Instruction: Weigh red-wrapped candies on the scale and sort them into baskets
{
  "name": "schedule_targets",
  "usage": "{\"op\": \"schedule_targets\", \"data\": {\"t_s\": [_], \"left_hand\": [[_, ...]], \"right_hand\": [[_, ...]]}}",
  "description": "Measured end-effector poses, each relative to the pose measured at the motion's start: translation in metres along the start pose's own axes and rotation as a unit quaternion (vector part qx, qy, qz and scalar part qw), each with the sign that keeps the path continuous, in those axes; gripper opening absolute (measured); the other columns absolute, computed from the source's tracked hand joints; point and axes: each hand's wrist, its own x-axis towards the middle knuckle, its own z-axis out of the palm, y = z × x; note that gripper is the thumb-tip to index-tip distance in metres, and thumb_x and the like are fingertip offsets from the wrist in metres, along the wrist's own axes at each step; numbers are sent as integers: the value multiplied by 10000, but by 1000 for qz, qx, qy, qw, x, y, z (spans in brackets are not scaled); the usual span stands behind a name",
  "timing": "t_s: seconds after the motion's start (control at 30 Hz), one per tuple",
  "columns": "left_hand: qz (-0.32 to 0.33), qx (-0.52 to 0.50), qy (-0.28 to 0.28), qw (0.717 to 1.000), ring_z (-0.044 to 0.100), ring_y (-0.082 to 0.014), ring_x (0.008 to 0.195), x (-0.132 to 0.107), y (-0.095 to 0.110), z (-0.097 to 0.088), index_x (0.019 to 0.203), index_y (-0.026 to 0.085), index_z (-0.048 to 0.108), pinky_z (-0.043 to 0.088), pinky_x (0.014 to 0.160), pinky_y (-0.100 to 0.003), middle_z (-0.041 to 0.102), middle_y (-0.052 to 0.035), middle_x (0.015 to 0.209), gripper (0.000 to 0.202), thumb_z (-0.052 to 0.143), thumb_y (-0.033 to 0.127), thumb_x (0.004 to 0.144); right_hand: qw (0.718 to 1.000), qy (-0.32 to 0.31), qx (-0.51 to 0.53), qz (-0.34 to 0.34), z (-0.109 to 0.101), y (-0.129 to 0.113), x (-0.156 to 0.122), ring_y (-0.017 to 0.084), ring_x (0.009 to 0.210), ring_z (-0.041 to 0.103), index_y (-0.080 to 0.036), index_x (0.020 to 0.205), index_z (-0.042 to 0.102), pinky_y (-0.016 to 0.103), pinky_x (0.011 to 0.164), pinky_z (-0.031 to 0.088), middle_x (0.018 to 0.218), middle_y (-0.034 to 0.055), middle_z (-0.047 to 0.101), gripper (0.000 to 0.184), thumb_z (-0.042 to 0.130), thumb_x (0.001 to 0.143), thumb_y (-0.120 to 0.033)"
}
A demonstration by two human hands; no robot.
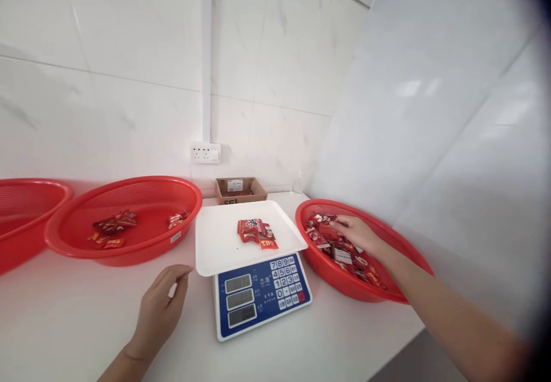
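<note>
My right hand (pixel 357 233) reaches into the red plastic basket (pixel 413 261) on the right, its fingers pinched at a small red snack packet (pixel 329 232) among many mixed wrapped packets. My left hand (pixel 161 301) is just above the table, left of the scale, with thumb and index finger curled together and nothing visible between them. Its fingertips are close to the corner of the white weighing tray (pixel 215 238). On that tray lies a small heap of red snack packets (pixel 257 233). The digital scale (pixel 263 293) below has a blue keypad panel and three displays.
A red basket (pixel 60 238) at left holds a few packets (pixel 114 227) in two groups. Another red basket (pixel 34 215) is cut off at the left edge. Behind the tray stands an open cardboard box (pixel 230 200). A clear plastic object (pixel 298 182) is by the wall.
</note>
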Motion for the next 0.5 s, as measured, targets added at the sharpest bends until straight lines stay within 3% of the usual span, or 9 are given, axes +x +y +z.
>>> {"op": "schedule_targets", "data": {"t_s": [0.1, 0.27, 0.4, 0.5], "left_hand": [[10, -9, 0, 1000, 644, -131, 723, 1, 3, 0, 884, 213, 596, 519, 657, -203, 664, -13, 794, 141, 459, 185, 865], [7, -23, 2, 1000, 643, -136, 737, 2, 7, -1, 893, 207, 589, 525, 659, -220, 662, -20, 799, 150, 450, 154, 868], [3, -30, 5, 1000, 644, -143, 739, 1, 7, 0, 891, 213, 593, 528, 657, -236, 661, -18, 797, 156, 452, 151, 864], [1, -33, 6, 999, 641, -142, 746, 0, 6, 1, 901, 213, 592, 527, 662, -240, 658, -19, 806, 160, 454, 141, 862]], "right_hand": [[995, -21, 1, -101, 17, -42, -6, 206, 830, 607, -210, 785, 655, 314, 770, 464, 845, 33, 671, 234, 518, 809, -397], [955, -47, -29, -291, 61, -103, -22, 186, 894, 611, -225, 968, 693, 312, 797, 478, 954, 44, 671, 257, 456, 874, -260], [907, -57, -169, -382, 89, -124, -31, 210, 898, 597, -204, 1006, 696, 355, 783, 483, 953, 72, 668, 276, 461, 870, -155], [876, -83, -248, -405, 95, -129, -36, 228, 894, 586, -202, 1031, 697, 394, 790, 483, 982, 80, 662, 336, 457, 830, -79]]}}
